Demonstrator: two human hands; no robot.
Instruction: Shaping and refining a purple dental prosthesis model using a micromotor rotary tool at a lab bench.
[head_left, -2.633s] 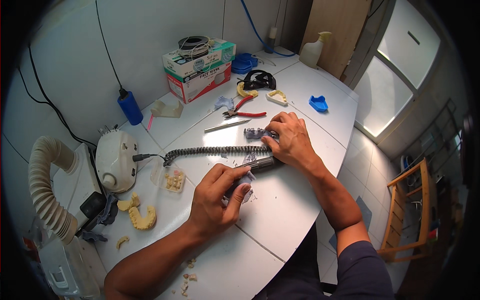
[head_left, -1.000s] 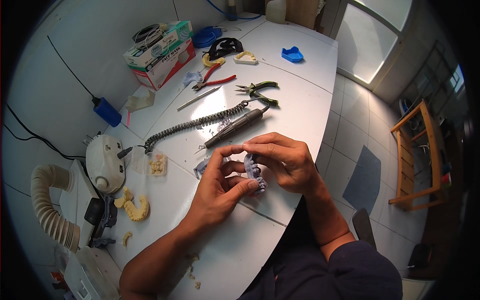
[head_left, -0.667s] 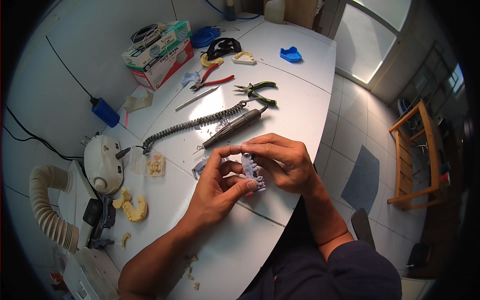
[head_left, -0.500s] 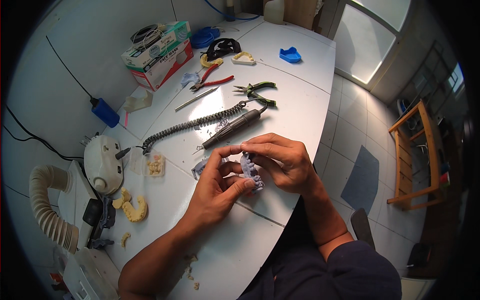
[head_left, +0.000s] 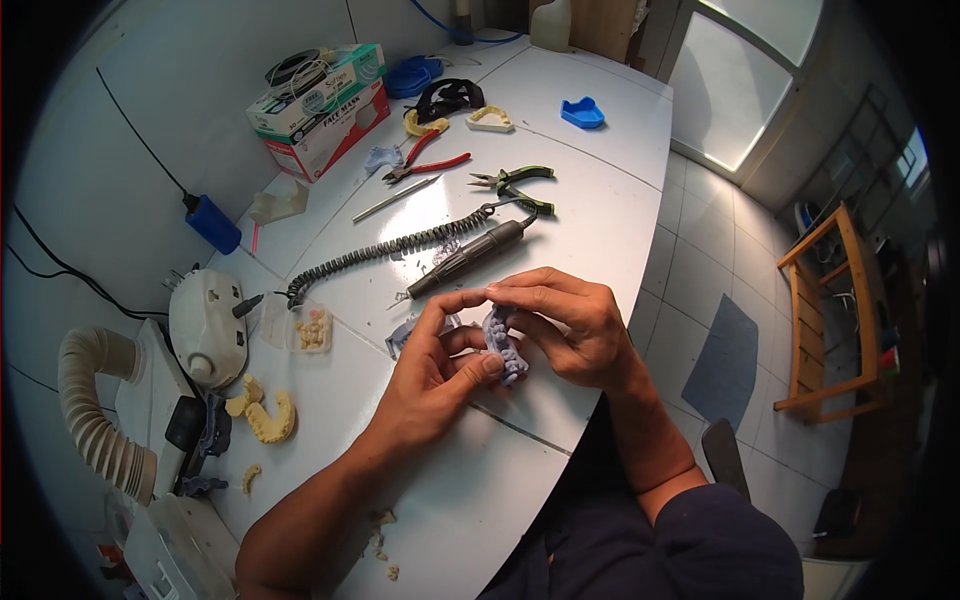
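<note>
Between my hands, above the near part of the table, is a grey-blue dental model (head_left: 503, 338) with a row of teeth along it. My left hand (head_left: 441, 362) is closed on its lower end and left side, the thumb lying across the near end. The fingers of my right hand (head_left: 570, 325) pinch its upper end, where both hands' fingertips meet; whether something small sits between them I cannot make out. Another grey-blue piece (head_left: 402, 338) lies on the table behind my left hand, partly covered by it.
Beyond my hands lie a handpiece (head_left: 470, 258) with a coiled cord, green-handled pliers (head_left: 513, 187), red-handled cutters (head_left: 428, 168) and a metal rod (head_left: 396, 198). At left are a white control unit (head_left: 207, 327), a small clear box (head_left: 311, 330), a yellow dental model (head_left: 270, 417) and a ribbed hose (head_left: 95, 400).
The dental model has turned slightly in my fingers, showing more of its row of teeth. Both hands stay in nearly the same place; the whole view has shifted a little.
</note>
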